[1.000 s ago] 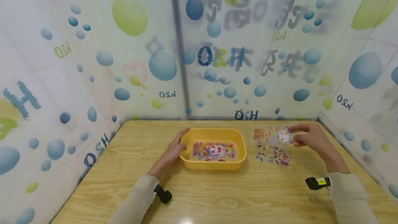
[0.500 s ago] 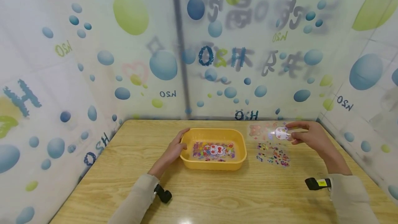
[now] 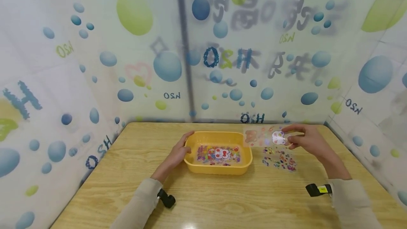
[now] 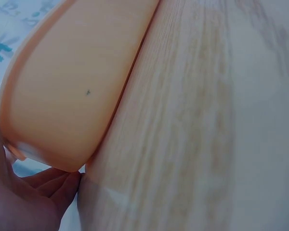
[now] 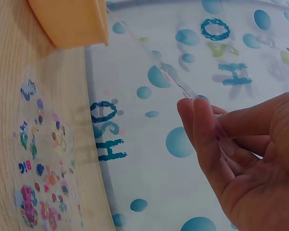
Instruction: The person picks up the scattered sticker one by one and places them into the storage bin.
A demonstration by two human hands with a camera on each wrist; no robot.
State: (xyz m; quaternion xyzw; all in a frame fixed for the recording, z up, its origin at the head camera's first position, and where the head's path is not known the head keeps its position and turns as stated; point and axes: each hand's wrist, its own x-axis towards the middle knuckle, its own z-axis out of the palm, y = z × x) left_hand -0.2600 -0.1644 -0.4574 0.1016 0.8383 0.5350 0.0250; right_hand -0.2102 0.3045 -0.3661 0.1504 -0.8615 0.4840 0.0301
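My left hand point(image 3: 176, 154) grips the left end of a yellow plastic basin point(image 3: 218, 169), thumb over the rim and fingers outside. In the left wrist view those fingers press the outer wall of the basin point(image 4: 72, 91). Inside it lies a clear sticker sheet with a white character and many colours point(image 3: 220, 153). Between thumb and fingers my right hand point(image 3: 307, 142) pinches the right end of another clear sticker sheet point(image 3: 262, 138), printed with a brown bear and a white animal face. That sheet hangs above the table, its left end by the basin's back right corner; the right wrist view shows it nearly edge-on.
Flat on the wooden table point(image 3: 203, 197), right of the basin, lies a further clear sheet of small colourful stickers point(image 3: 279, 159). A curtain with blue and green dots point(image 3: 235, 94) stands behind the table and along both sides.
My right hand has lifted the bear sticker sheet off the table and carried it left toward the basin. The left hand and the basin have stayed in place.
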